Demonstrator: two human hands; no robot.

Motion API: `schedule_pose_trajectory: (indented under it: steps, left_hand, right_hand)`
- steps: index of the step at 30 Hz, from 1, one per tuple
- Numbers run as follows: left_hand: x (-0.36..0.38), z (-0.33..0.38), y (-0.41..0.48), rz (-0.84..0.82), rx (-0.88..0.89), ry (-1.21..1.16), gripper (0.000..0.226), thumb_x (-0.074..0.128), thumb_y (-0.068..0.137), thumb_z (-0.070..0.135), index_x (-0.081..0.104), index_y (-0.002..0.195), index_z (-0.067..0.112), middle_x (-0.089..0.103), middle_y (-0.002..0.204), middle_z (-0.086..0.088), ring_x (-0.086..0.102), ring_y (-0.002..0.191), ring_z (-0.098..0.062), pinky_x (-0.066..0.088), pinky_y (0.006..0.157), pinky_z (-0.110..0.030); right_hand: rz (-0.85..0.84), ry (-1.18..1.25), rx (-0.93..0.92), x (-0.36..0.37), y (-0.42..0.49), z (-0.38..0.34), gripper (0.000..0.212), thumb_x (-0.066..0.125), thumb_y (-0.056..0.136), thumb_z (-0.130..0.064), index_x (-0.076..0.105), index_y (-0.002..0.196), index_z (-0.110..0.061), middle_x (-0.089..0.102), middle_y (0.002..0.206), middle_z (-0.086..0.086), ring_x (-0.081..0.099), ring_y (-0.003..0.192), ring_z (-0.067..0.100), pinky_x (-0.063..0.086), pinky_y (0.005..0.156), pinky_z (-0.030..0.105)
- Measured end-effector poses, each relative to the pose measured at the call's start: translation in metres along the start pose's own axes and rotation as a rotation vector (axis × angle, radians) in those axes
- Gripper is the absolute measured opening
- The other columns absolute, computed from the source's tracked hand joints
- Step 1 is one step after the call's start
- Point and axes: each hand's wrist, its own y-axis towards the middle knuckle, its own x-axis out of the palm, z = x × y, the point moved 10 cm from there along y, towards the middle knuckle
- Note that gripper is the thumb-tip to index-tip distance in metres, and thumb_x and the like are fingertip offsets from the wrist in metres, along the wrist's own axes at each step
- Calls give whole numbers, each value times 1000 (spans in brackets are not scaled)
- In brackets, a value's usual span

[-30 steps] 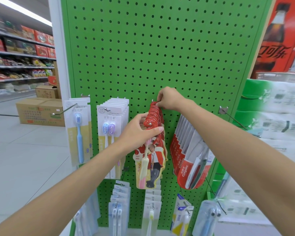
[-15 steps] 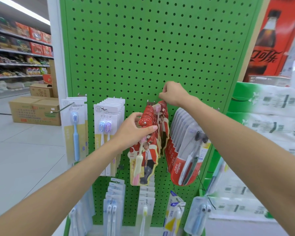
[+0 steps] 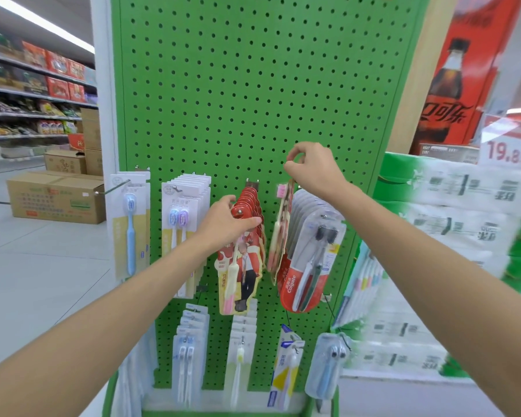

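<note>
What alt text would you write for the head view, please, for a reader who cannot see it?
A person's right hand pinches one red toothbrush pack by its top, so that it dangles in front of a green pegboard. The left hand grips the stack of matching packs on a hook just to its left, and Colgate packs hang to its right.

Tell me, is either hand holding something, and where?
The right hand pinches one red card-backed toothbrush pack by its top edge; the left hand grips the hanging stack of red packs near its top.
</note>
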Motion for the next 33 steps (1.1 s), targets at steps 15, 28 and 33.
schedule_pose_trajectory:
  steps: [15,28,33]
  left_hand:
    - [-2,38,-78,244,302,12,19,58,96,25,61,115,22,63,103,8,59,94,-5,54,88,-31]
    - [46,-70,-120,37,175,-187,10,73,87,22,75,95,16,73,90,3,68,81,-11,55,74,-24]
    - [68,-116,-132,-3,86,-193,13,74,87,17,76,96,9,75,88,-1,69,78,-9,56,74,-22]
  right_hand:
    - [-10,43,7,10,-124,1,23,54,99,-17,68,115,-8,72,84,4,56,51,10,34,37,11]
    - [48,332,114,105,-199,43,17,55,98,-20,68,108,-15,64,83,-9,59,74,4,41,63,10]
    - [84,426,188,148,-229,72,9,67,91,-22,71,95,-16,67,79,-11,59,68,-3,45,64,11]
